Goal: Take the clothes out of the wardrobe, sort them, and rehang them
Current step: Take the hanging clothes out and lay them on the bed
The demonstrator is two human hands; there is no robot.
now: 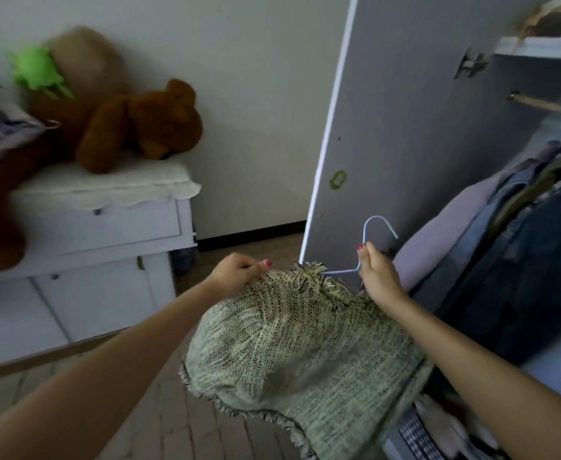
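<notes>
The green knit garment (299, 353) hangs between both arms in front of the open wardrobe door (405, 127), its lower edge cut off by the frame and most of the wire hanger (368, 247) buried inside it — only hook and neck show. The left hand (239, 273) pinches the fabric's shoulder; the right hand (377, 273) grips the hanger's neck. Dark clothes (521, 260) crowd the wardrobe at right, blurred. A brown teddy bear (139, 124) slumps on the white dresser (100, 227) — its surface partly covered.

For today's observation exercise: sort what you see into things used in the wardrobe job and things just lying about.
In use: green knit garment, blue wire hanger, left hand, right hand, hanging clothes, wardrobe rail.
Lying about: brown teddy bear, green toy, white cabinet.
</notes>
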